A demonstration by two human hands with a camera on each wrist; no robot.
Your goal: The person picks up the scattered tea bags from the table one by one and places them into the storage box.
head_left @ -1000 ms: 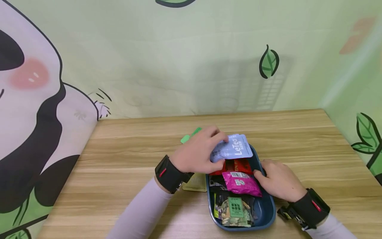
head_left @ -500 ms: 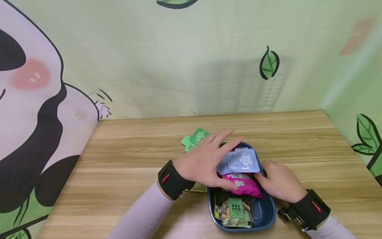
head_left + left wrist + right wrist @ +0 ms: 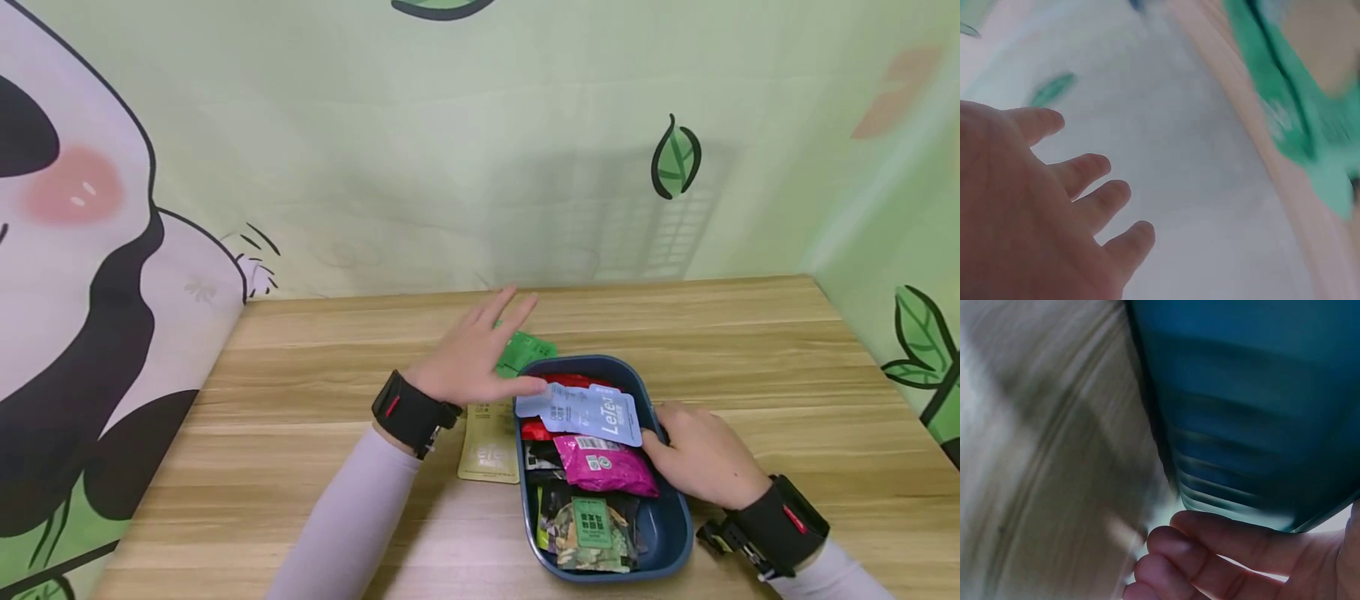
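My left hand hovers with spread, straight fingers left of the blue plastic bin, its thumb over the end of a light blue LeTea packet. That packet lies across the bin's left rim on top of red packets. Beneath the left hand are green packets and a gold packet on the table. My right hand holds the bin's right rim, thumb inside and fingers against the outer wall. A pink packet and a dark packet with a green label lie in the bin.
The wood-grain table ends at a pale green printed wall cloth, with a panda drawing at the left. Each wrist wears a black strap.
The left hand has laid the light blue packet in the bin, let go and drawn back leftward. The packet has shifted left onto the rim. The right hand stays at the bin.
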